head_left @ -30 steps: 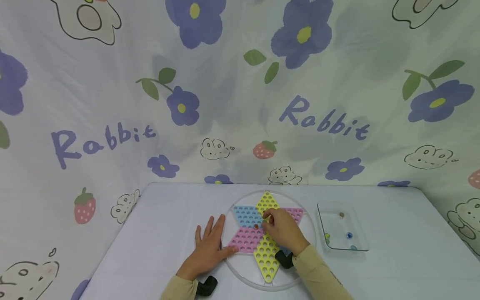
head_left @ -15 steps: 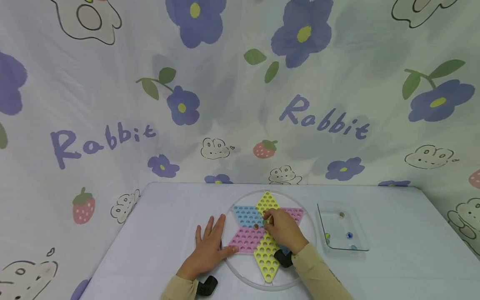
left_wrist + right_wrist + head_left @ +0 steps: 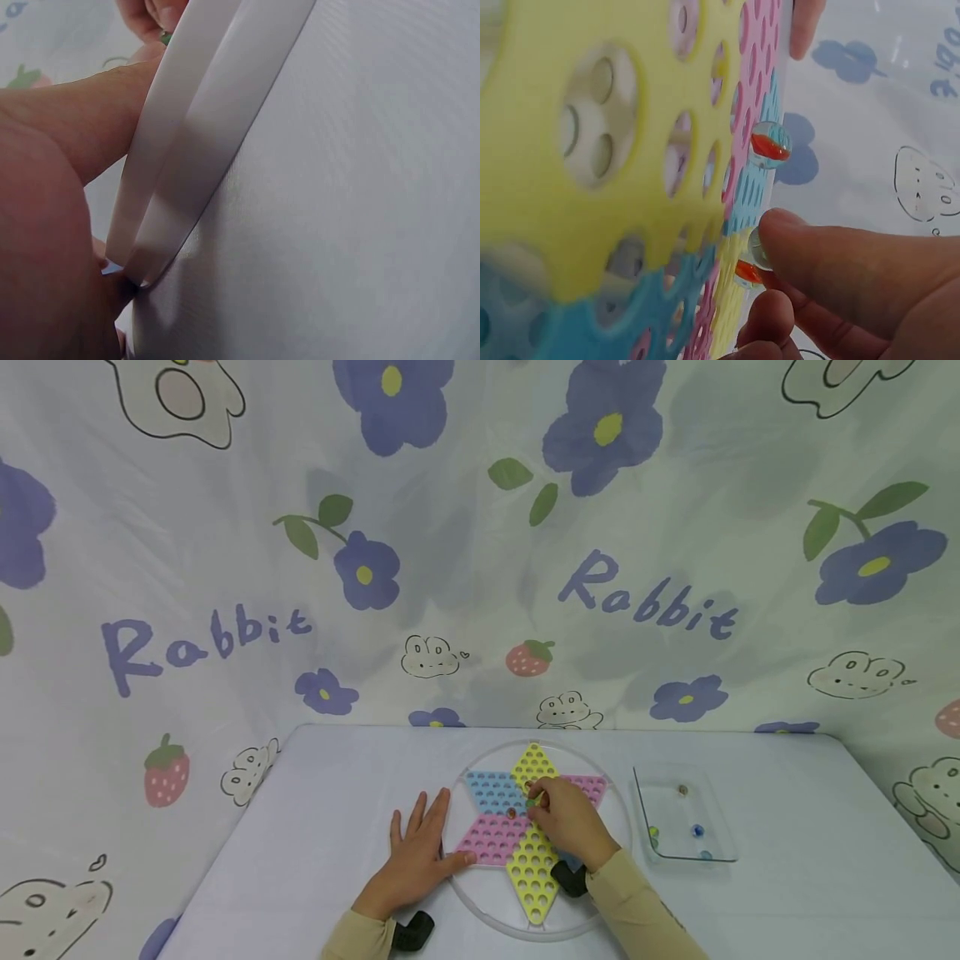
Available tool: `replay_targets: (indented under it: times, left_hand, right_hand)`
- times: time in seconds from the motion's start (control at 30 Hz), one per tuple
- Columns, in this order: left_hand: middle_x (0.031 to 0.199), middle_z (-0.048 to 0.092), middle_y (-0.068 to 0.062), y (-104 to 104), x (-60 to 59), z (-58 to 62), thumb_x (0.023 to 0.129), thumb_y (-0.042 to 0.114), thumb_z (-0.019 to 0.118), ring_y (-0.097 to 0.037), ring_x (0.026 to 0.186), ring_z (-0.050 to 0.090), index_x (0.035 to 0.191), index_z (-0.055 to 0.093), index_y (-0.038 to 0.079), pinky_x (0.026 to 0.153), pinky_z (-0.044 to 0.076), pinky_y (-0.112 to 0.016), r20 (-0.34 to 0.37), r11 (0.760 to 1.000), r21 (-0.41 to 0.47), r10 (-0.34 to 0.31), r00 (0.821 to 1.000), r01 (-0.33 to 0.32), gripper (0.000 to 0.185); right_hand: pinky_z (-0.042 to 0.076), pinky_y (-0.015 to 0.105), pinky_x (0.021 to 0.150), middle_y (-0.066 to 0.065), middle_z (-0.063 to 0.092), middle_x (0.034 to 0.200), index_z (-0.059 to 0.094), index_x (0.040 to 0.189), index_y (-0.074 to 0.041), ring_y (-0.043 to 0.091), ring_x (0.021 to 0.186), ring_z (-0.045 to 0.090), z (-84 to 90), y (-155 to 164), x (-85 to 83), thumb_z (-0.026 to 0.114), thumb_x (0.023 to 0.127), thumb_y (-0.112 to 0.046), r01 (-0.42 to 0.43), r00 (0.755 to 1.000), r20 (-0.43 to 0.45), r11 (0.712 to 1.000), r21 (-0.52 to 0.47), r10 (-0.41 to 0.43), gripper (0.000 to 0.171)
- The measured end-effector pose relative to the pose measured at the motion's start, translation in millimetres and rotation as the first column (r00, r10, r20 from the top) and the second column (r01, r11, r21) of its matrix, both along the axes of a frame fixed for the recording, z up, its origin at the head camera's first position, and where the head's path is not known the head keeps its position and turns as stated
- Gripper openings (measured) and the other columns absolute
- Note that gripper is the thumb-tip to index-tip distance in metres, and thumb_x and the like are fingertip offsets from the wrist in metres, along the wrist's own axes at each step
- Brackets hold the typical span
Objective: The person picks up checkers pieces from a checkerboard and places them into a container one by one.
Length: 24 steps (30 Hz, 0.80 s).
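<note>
A star-shaped Chinese checkers board (image 3: 536, 877) with yellow, pink and blue holed sections lies on the white table. Over its middle, my right hand (image 3: 573, 822) pinches a pale green marble (image 3: 760, 250) between thumb and fingertips. Right beside it, an orange-swirled clear marble (image 3: 746, 272) is partly covered by the fingers in the right wrist view. A second orange-swirled marble (image 3: 770, 145) sits apart on the board; from the head it appears as a small reddish marble (image 3: 512, 813). My left hand (image 3: 416, 860) rests spread at the board's left rim (image 3: 184, 142), thumb over the edge.
To the right of the board stands a clear tray (image 3: 686, 857) holding several loose marbles, among them a blue marble (image 3: 698, 831) and a brownish marble (image 3: 682, 790). A patterned cloth (image 3: 480, 568) hangs behind the table's back edge.
My right fingertips have shifted very slightly to the right over the board's middle, and the green marble now shows at them. My left hand has stayed in place.
</note>
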<state>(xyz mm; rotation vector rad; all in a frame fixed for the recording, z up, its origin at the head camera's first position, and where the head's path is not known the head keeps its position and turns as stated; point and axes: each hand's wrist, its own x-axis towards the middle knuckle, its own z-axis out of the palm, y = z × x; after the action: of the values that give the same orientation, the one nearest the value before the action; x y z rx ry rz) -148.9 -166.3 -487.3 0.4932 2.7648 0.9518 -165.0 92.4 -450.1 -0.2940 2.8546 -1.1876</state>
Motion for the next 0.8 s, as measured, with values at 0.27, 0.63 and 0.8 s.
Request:
replay_targets:
  times: [0.27,0.63,0.8]
  left_hand:
    - [0.166,0.018,-0.018,-0.4,0.3,-0.2,0.092,0.054,0.066,-0.043,0.152,-0.002,0.16,0.013,0.0,0.111,-0.017,-0.065,0.0,1.0,0.008,0.0,1.0,0.0,0.101]
    - [0.165,0.019,-0.019,0.3,0.4,0.4,0.092,0.054,0.065,-0.044,0.152,0.0,0.16,0.014,-0.002,0.111,-0.016,-0.066,-0.02,1.0,-0.017,0.0,1.0,0.0,0.102]
    - [0.165,0.018,-0.019,0.2,0.6,-0.1,0.092,0.055,0.065,-0.044,0.152,0.0,0.16,0.014,-0.002,0.111,-0.016,-0.066,-0.019,1.0,-0.015,0.002,1.0,-0.002,0.102]
  right_hand:
    - [0.043,0.029,0.06,0.0,0.055,0.08,0.068,0.102,-0.005,0.013,0.067,0.048,5.2,3.0,5.0,0.073,0.091,-0.008,0.023,1.0,-0.01,1.0,-0.016,-0.023,0.012]
    - [0.048,0.033,0.068,-0.003,0.057,0.083,0.069,0.103,-0.006,0.012,0.073,0.053,10.2,10.6,9.5,0.072,0.092,-0.012,0.048,0.998,-0.046,0.999,0.005,-0.048,0.012]
    - [0.048,0.031,0.068,-0.003,0.057,0.084,0.069,0.104,-0.006,0.011,0.073,0.052,12.0,14.4,11.9,0.072,0.092,-0.012,0.058,0.997,-0.052,0.998,0.003,-0.058,0.014]
